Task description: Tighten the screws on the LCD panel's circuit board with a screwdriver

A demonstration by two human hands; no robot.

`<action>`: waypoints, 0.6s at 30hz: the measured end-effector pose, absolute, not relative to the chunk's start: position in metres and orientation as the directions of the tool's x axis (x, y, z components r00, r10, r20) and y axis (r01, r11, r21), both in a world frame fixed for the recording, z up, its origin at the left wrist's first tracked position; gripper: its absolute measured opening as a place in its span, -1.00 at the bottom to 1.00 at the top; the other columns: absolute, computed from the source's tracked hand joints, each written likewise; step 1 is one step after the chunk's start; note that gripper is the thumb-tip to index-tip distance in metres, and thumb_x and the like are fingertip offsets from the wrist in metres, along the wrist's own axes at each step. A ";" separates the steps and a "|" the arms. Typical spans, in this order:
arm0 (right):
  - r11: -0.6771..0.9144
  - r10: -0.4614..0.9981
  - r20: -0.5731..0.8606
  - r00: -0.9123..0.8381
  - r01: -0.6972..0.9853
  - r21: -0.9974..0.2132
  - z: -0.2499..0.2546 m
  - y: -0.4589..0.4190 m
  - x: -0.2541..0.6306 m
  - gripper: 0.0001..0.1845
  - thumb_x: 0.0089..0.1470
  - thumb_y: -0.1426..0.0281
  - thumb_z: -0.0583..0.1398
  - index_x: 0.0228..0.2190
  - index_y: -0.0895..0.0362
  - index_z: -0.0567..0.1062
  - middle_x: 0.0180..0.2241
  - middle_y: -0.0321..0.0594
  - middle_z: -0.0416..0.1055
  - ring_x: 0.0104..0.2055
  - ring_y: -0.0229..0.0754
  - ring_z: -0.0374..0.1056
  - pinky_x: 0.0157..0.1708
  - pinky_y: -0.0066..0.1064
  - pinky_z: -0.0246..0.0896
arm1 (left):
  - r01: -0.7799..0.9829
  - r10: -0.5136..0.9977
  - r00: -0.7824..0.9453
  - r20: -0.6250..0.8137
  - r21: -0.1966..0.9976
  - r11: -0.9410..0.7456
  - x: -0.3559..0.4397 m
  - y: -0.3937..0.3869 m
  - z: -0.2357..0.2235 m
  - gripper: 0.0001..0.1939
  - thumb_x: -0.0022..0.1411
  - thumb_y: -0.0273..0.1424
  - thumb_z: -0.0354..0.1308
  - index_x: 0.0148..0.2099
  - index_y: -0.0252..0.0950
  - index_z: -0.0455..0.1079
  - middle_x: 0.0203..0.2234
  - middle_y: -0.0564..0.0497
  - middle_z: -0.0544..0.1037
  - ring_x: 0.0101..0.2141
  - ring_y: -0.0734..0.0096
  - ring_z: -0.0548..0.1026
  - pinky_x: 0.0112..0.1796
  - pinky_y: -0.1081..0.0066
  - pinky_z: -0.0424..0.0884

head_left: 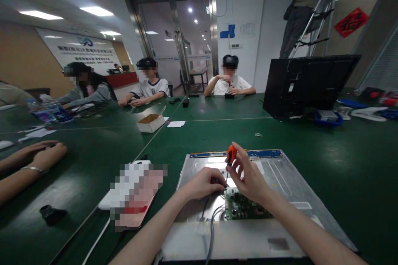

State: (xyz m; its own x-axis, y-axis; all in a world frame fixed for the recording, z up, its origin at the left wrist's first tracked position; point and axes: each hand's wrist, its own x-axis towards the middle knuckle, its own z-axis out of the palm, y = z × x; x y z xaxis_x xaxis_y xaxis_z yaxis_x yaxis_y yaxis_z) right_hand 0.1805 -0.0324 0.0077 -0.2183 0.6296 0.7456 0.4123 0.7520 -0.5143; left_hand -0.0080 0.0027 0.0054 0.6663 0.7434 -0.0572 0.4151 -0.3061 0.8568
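Observation:
My right hand [250,176] grips a screwdriver [231,155] by its orange and black handle. The thin shaft points down at the upper left corner of a green circuit board [241,207]. Close to the screwdriver's tip, my left hand [203,183] has its fingertips pinched together; whatever lies between them is hidden. The board sits on a flat silver metal panel [298,192], and my right hand and forearm cover part of it. Grey cables [212,232] run from the board's left side toward the panel's near edge.
Two phones, one white [133,182] and one pink [146,198], lie left of the panel. Beyond are a small open box [151,123] and a black monitor [311,85]. Another person's hands [46,155] rest at left. Several people sit around the green table [217,132].

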 end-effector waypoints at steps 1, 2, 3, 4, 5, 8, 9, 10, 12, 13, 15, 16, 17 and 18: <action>0.756 0.625 0.749 -0.220 0.409 -0.511 0.008 -0.033 0.180 -0.23 0.21 0.51 0.08 0.33 -0.02 -0.12 -0.34 -0.21 0.45 -0.53 -0.26 0.36 -0.66 -0.55 0.19 | 0.417 0.746 0.664 -0.060 0.857 -0.302 -0.008 0.003 0.005 -0.90 0.05 -0.57 0.24 -0.36 -0.34 0.57 -0.49 0.06 0.57 -0.43 0.43 0.46 -0.35 0.48 0.36; 0.760 0.620 0.753 -0.221 0.407 -0.507 0.008 -0.033 0.180 -0.23 0.20 0.51 0.08 0.33 -0.03 -0.12 -0.34 -0.22 0.45 -0.53 -0.26 0.36 -0.67 -0.56 0.17 | 0.418 0.748 0.661 -0.064 0.859 -0.296 -0.008 0.002 0.006 -0.90 0.05 -0.57 0.24 -0.36 -0.34 0.57 -0.49 0.06 0.57 -0.44 0.43 0.46 -0.34 0.48 0.36; 0.763 0.615 0.757 -0.221 0.408 -0.501 0.008 -0.033 0.179 -0.22 0.20 0.51 0.08 0.33 -0.03 -0.12 -0.35 -0.22 0.45 -0.53 -0.26 0.37 -0.67 -0.56 0.16 | 0.419 0.749 0.660 -0.067 0.860 -0.293 -0.008 0.002 0.006 -0.90 0.05 -0.57 0.24 -0.36 -0.34 0.57 -0.48 0.06 0.57 -0.43 0.42 0.46 -0.34 0.47 0.36; 0.766 0.609 0.762 -0.220 0.412 -0.493 0.008 -0.032 0.179 -0.22 0.20 0.51 0.08 0.33 -0.02 -0.12 -0.36 -0.23 0.44 -0.54 -0.26 0.37 -0.68 -0.57 0.15 | 0.420 0.749 0.659 -0.069 0.859 -0.291 -0.009 0.002 0.006 -0.90 0.05 -0.57 0.24 -0.36 -0.34 0.57 -0.49 0.06 0.57 -0.43 0.42 0.47 -0.34 0.47 0.36; 0.768 0.604 0.766 -0.219 0.419 -0.485 0.008 -0.032 0.179 -0.22 0.20 0.51 0.08 0.33 -0.02 -0.12 -0.38 -0.25 0.44 -0.54 -0.26 0.37 -0.68 -0.57 0.16 | 0.422 0.748 0.660 -0.071 0.859 -0.291 -0.009 0.002 0.007 -0.90 0.05 -0.57 0.24 -0.37 -0.34 0.56 -0.48 0.06 0.57 -0.43 0.42 0.47 -0.33 0.47 0.37; 0.772 0.586 0.781 -0.214 0.440 -0.459 0.007 -0.032 0.178 -0.22 0.20 0.50 0.09 0.33 -0.01 -0.14 -0.41 -0.27 0.42 -0.56 -0.27 0.36 -0.67 -0.55 0.17 | 0.427 0.748 0.660 -0.075 0.856 -0.291 -0.009 0.002 0.007 -0.91 0.05 -0.55 0.24 -0.36 -0.34 0.56 -0.47 0.04 0.58 -0.42 0.40 0.48 -0.33 0.46 0.38; 0.774 0.581 0.786 -0.213 0.445 -0.451 0.007 -0.031 0.178 -0.22 0.20 0.50 0.09 0.33 0.00 -0.14 -0.41 -0.28 0.42 -0.56 -0.26 0.36 -0.67 -0.55 0.18 | 0.429 0.750 0.657 -0.075 0.855 -0.291 -0.009 0.002 0.007 -0.91 0.05 -0.55 0.24 -0.36 -0.34 0.57 -0.47 0.04 0.59 -0.41 0.40 0.48 -0.32 0.46 0.39; 0.774 0.577 0.788 -0.213 0.449 -0.446 0.007 -0.031 0.178 -0.22 0.20 0.49 0.09 0.33 0.00 -0.13 -0.42 -0.28 0.41 -0.56 -0.26 0.35 -0.67 -0.55 0.17 | 0.431 0.751 0.657 -0.074 0.853 -0.293 -0.010 0.002 0.007 -0.91 0.06 -0.54 0.24 -0.35 -0.34 0.57 -0.47 0.04 0.59 -0.41 0.40 0.48 -0.32 0.46 0.39; 0.775 0.574 0.789 -0.217 0.457 -0.437 0.007 -0.031 0.178 -0.24 0.21 0.48 0.09 0.33 0.00 -0.13 -0.43 -0.30 0.40 -0.57 -0.27 0.35 -0.67 -0.55 0.17 | 0.434 0.750 0.657 -0.070 0.849 -0.301 -0.010 0.002 0.007 -0.92 0.06 -0.52 0.24 -0.35 -0.33 0.57 -0.47 0.04 0.59 -0.41 0.40 0.48 -0.33 0.46 0.39; 0.774 0.573 0.789 -0.219 0.460 -0.435 0.007 -0.031 0.178 -0.24 0.22 0.48 0.09 0.33 0.00 -0.12 -0.44 -0.31 0.39 -0.58 -0.27 0.34 -0.67 -0.55 0.18 | 0.432 0.749 0.659 -0.067 0.849 -0.305 -0.010 0.002 0.007 -0.92 0.06 -0.52 0.24 -0.36 -0.33 0.57 -0.47 0.04 0.59 -0.41 0.40 0.48 -0.33 0.46 0.39; 0.776 0.572 0.788 -0.226 0.461 -0.431 0.008 -0.031 0.179 -0.24 0.22 0.48 0.09 0.33 -0.02 -0.12 -0.44 -0.31 0.39 -0.57 -0.27 0.34 -0.66 -0.54 0.19 | 0.427 0.750 0.659 -0.065 0.852 -0.302 -0.010 0.002 0.007 -0.92 0.06 -0.53 0.25 -0.37 -0.34 0.56 -0.48 0.04 0.59 -0.41 0.40 0.48 -0.34 0.46 0.39; 0.777 0.571 0.788 -0.229 0.459 -0.430 0.008 -0.031 0.179 -0.24 0.23 0.48 0.08 0.33 -0.02 -0.13 -0.42 -0.30 0.40 -0.56 -0.27 0.35 -0.65 -0.53 0.21 | 0.425 0.750 0.658 -0.066 0.855 -0.298 -0.010 0.002 0.007 -0.92 0.05 -0.54 0.24 -0.37 -0.34 0.56 -0.48 0.04 0.58 -0.42 0.40 0.47 -0.34 0.46 0.38; 0.780 0.572 0.786 -0.235 0.453 -0.432 0.008 -0.031 0.180 -0.23 0.23 0.48 0.08 0.34 -0.03 -0.13 -0.40 -0.27 0.41 -0.55 -0.27 0.35 -0.65 -0.52 0.22 | 0.422 0.750 0.658 -0.067 0.857 -0.294 -0.009 0.001 0.007 -0.91 0.05 -0.55 0.24 -0.37 -0.34 0.56 -0.49 0.04 0.58 -0.42 0.40 0.47 -0.34 0.46 0.38; 0.782 0.575 0.781 -0.243 0.445 -0.437 0.007 -0.031 0.180 -0.23 0.23 0.49 0.08 0.34 -0.02 -0.14 -0.37 -0.25 0.43 -0.54 -0.26 0.36 -0.64 -0.52 0.23 | 0.419 0.749 0.660 -0.067 0.859 -0.293 -0.009 0.001 0.008 -0.91 0.04 -0.56 0.24 -0.37 -0.34 0.56 -0.48 0.04 0.58 -0.42 0.40 0.47 -0.34 0.46 0.38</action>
